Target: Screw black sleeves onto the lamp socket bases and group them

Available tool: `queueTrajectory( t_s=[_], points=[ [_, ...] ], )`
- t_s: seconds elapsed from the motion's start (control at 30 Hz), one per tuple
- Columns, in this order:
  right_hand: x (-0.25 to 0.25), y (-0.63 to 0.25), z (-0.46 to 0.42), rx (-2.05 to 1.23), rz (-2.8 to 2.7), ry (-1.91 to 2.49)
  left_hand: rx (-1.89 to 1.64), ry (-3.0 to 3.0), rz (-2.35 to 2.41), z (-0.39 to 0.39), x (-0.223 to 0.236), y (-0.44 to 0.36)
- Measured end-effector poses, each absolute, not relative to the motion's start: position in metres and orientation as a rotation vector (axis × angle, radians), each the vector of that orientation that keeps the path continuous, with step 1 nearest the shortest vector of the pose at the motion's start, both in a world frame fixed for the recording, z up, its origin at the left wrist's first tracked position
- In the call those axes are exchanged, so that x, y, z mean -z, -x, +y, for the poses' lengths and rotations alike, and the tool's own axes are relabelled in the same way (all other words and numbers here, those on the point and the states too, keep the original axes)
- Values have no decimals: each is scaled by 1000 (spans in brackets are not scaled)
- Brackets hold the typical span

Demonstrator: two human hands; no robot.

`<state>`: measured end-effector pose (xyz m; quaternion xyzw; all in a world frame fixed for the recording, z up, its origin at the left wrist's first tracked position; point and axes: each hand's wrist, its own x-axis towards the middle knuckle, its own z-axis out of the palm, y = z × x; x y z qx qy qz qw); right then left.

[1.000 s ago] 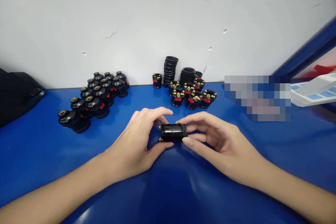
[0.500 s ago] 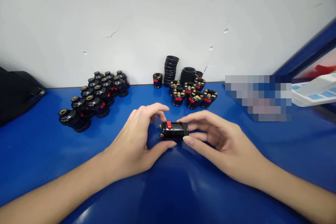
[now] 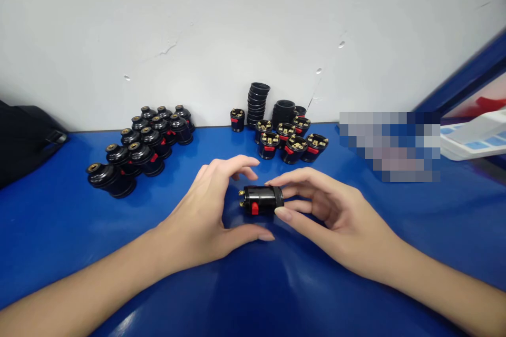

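A black lamp socket [image 3: 264, 198] with a red switch tab and brass terminals lies sideways between my two hands. My right hand [image 3: 332, 210] pinches its ringed right end between thumb and fingers. The terminals point left, toward my left hand [image 3: 213, 205], which is open, its thumb and fingers spread around the socket's left end without touching it. The red tab sits low on the side facing me. Beyond my hands stand several socket cores [image 3: 295, 148] with brass terminals facing up and red tabs.
Several domed black lamp sockets [image 3: 146, 158] stand in rows at the left of the blue table [image 3: 253, 295]. A tall stack of black threaded rings [image 3: 258, 105] and a shorter stack [image 3: 283, 113] are by the wall. A black bag [image 3: 23, 142] is far left, a white tray [image 3: 458, 150] far right.
The socket has turned about its length, so the red tab went from the top to the lower near side. My left thumb and fingers have spread away from it.
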<state>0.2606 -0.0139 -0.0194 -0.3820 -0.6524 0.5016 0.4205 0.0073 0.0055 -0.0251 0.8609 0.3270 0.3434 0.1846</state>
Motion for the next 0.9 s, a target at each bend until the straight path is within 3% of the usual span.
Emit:
queueTrajectory(
  t_s=[0.17, 0.37, 0.57, 0.9],
  points=[
    [19, -260, -15, -1271, -1648, 931, -796, -2334, 963, 3, 22, -7],
    [20, -261, -14, -1259, -1640, 933, -988, -2395, 895, 5, 27, -6],
    [20, -261, -14, -1261, -1636, 946, -839, -2501, 1044, 2, 19, -9],
    [17, -260, -16, -1252, -1630, 941, -1034, -2655, 893, 6, 21, -7]
  ],
)
